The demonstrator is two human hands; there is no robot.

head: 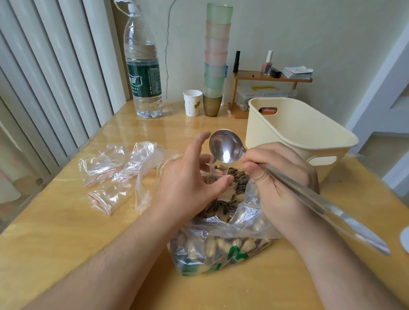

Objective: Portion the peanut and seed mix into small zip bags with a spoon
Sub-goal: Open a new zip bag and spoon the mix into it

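Observation:
A large clear plastic bag [219, 245] of peanuts and striped sunflower seeds [220, 206] lies open on the wooden table [57, 231] in front of me. Over its mouth, my left hand [186, 179] pinches a small zip bag [218, 170] with a red seal line, thumb on its near rim and index finger raised. The small bag holds some seeds. My right hand [281, 180] grips the handle of a long metal spoon [224, 147]. The spoon's bowl is empty and tilts just above the small bag's opening.
Several empty small zip bags [105, 174] lie to the left. A cream plastic basket [299, 130] stands at the right, behind my right hand. At the back are a water bottle [144, 67], a paper cup [192, 103], stacked cups [216, 58] and a small shelf [271, 77].

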